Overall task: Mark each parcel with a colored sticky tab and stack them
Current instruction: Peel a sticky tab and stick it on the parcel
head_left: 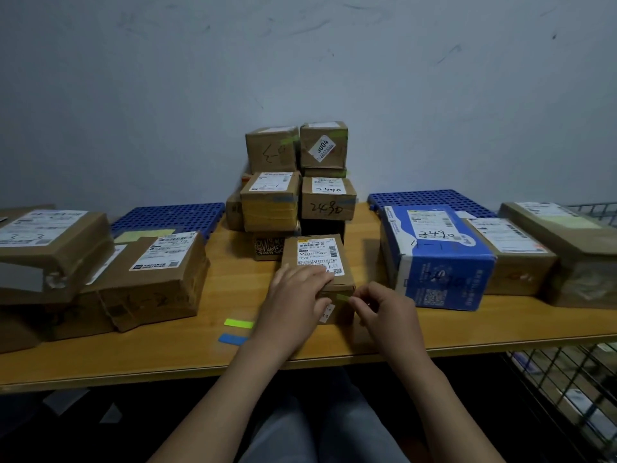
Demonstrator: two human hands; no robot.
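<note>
Head view, looking down at my own hands. My left hand (297, 302) lies over the near corner of the small parcel (317, 262), fingers laid nearly flat across its label, pressing it down and curled round nothing. My right hand (384, 312) pinches a green tab (342, 298) between thumb and fingertip, right at the parcel's near top edge. The parcel sits at the near middle of the table (233, 289).

To do this well, I reckon I want the sticky end flat on bare cardboard, clear of the barcode, then one firm rub with the thumb. The left hand should bear down so the box doesn't skid.

Spare tabs lie just left of my wrist: a yellow-green strip (238, 323) and a blue strip (233, 339). Behind, against the wall, is the stack of parcels (293, 182). Brown boxes (150, 272) sit left, a blue box (437, 262) right. The wall is grey and scuffed, and the light is dim.
</note>
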